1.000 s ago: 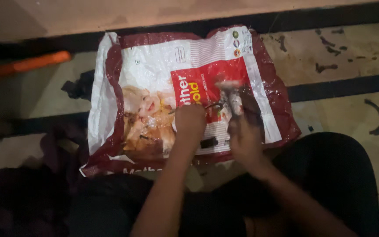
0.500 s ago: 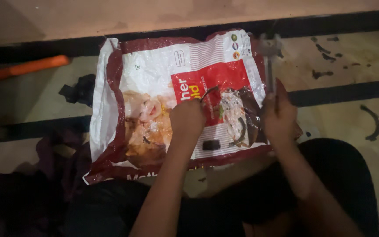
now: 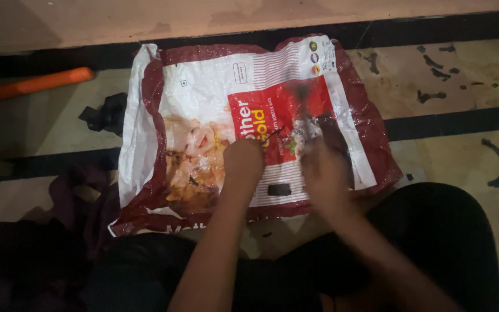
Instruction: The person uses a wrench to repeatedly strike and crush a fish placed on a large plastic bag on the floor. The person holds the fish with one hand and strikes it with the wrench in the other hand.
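Two hands meet mid-frame on a flattened red-and-white sack on the floor: left hand fisted on it, right hand blurred, grip unreadable, beside a small black piece.

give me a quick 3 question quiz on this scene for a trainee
1. True or false: the left hand rests as a fist on the printed sack.
2. Which lies on the floor left of the sack?
A. an orange rod
B. a blue bucket
C. a green bottle
3. Fill in: the right hand looks ______ in the picture, so what it holds cannot be told.

Key:
1. True
2. A
3. Blurred
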